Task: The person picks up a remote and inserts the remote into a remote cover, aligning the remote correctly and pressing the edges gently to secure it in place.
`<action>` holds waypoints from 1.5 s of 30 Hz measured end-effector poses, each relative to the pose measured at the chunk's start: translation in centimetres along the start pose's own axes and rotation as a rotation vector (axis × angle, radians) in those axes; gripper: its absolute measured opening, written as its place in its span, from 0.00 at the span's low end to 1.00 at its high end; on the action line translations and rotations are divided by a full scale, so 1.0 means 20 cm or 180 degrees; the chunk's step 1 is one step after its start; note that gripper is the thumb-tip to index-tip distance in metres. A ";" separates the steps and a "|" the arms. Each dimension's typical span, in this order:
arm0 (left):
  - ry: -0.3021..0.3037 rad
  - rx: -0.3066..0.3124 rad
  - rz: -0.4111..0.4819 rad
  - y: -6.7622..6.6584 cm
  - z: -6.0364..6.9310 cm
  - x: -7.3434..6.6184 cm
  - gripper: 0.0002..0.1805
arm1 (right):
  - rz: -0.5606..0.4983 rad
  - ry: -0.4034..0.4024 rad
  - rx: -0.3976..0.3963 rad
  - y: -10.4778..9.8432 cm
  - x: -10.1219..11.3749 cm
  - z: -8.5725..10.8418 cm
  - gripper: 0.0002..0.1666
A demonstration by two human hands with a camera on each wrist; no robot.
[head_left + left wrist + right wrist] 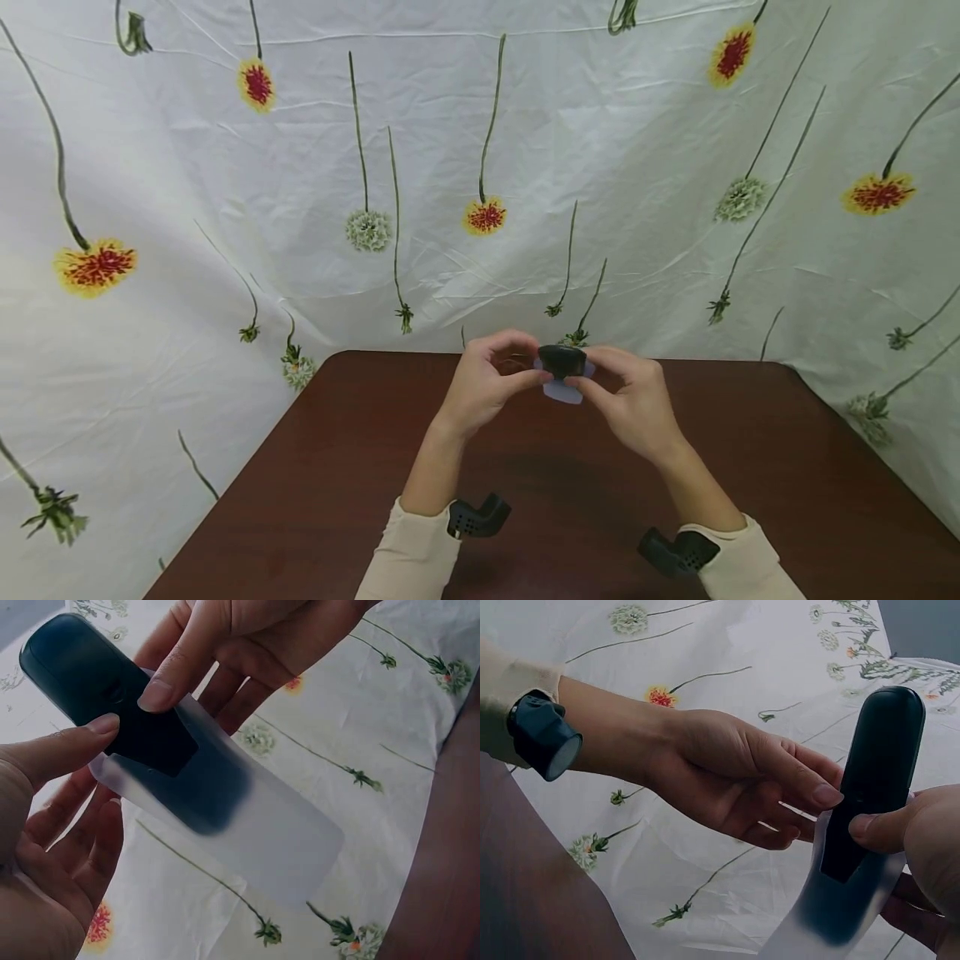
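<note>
A slim dark device with rounded ends, shaped like a remote control, sits partly inside a frosted translucent sleeve. Its lower end shows blurred through the sleeve, while the upper end sticks out bare. My left hand pinches one side at the sleeve's mouth, thumb on the dark surface and fingers behind. From the other side my right hand grips the same spot, its thumb also pressing the device. Both hands hold it raised near the table's far edge. The device's opposite face is hidden.
A dark reddish-brown table lies under the forearms. Behind and at the sides hangs a white cloth with printed flowers. A black wrist camera is strapped on the left sleeve, and another black camera on the right.
</note>
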State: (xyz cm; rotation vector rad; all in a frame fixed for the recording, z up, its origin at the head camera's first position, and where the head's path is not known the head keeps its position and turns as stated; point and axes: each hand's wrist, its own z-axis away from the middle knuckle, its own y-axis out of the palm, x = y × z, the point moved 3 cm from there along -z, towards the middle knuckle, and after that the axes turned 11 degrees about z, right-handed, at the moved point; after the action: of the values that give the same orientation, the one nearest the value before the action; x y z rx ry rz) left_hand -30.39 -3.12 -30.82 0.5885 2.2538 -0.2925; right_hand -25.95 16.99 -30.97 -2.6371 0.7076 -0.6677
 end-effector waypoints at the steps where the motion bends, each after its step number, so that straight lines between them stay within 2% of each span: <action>1: 0.0027 0.0019 0.0031 0.00 0.00 0.00 0.13 | 0.0026 -0.0060 -0.0031 0.00 0.00 0.00 0.20; 7: 0.0120 0.0130 0.0087 0.00 0.00 0.00 0.12 | 0.0241 -0.0470 -0.0181 -0.03 0.00 -0.01 0.21; 15: 0.0143 0.0204 -0.0133 0.00 0.00 0.00 0.11 | 0.0357 -0.0766 -0.0218 -0.04 -0.02 0.00 0.24; 19: 0.0142 0.0233 -0.0186 0.00 0.00 0.00 0.11 | 0.0423 -0.0955 -0.0267 -0.04 -0.02 0.00 0.06; 23: 0.0168 0.0281 -0.0191 0.00 0.00 -0.01 0.11 | 0.0503 -0.1198 -0.0354 -0.04 -0.03 0.00 0.19; 28: 0.0121 0.0316 -0.0175 -0.02 0.00 0.00 0.11 | 0.0709 -0.1510 -0.0468 -0.03 -0.03 0.01 0.17; 34: -0.0116 0.0143 0.0009 -0.03 0.00 0.00 0.10 | 0.0994 -0.1715 -0.0514 -0.01 -0.04 0.02 0.16; 42: -0.0674 -0.0294 0.0251 -0.04 0.00 0.02 0.13 | 0.1040 -0.1923 -0.0535 0.01 -0.03 0.02 0.15; 45: -0.0894 -0.0360 0.0301 -0.03 0.00 0.03 0.16 | 0.1057 -0.1972 -0.0513 0.01 -0.02 0.02 0.15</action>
State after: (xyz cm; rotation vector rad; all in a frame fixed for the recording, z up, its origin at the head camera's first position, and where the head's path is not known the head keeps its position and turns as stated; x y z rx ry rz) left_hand -31.08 -3.37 -31.21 0.5555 1.9525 -0.1859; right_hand -26.09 17.06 -31.58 -2.5501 0.9849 0.3017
